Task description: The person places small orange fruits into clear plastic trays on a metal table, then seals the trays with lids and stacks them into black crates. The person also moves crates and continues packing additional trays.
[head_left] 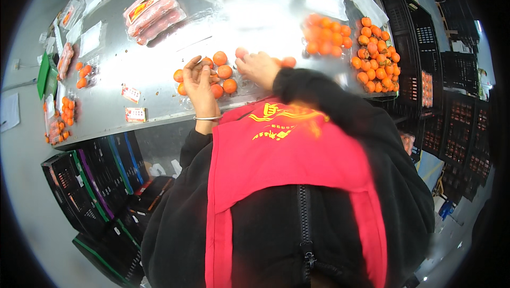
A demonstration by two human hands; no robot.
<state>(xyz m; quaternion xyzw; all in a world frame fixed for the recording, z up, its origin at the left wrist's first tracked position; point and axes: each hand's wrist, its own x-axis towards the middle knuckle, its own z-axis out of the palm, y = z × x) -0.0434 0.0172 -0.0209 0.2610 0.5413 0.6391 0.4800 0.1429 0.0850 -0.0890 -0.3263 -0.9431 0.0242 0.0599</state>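
On the metal table in front of me, several orange, round persimmons (229, 86) sit in a clear plastic tray (245, 96). My left hand (198, 87) is over the tray's left part, fingers apart and partly hiding the fruit there. To the right, my right hand (257, 69) has its fingers closed at a persimmon (241, 53) just beyond the tray's far right corner. Another persimmon (288, 62) shows beside my right wrist, partly blurred.
A large pile of loose persimmons (376, 57) lies at the table's right end, beside a blurred packed group (325, 36). Packs of reddish sausage-like items (154, 13) lie far left. Two small labels (135, 114) rest near the front edge. Black crates (101, 179) stand below left.
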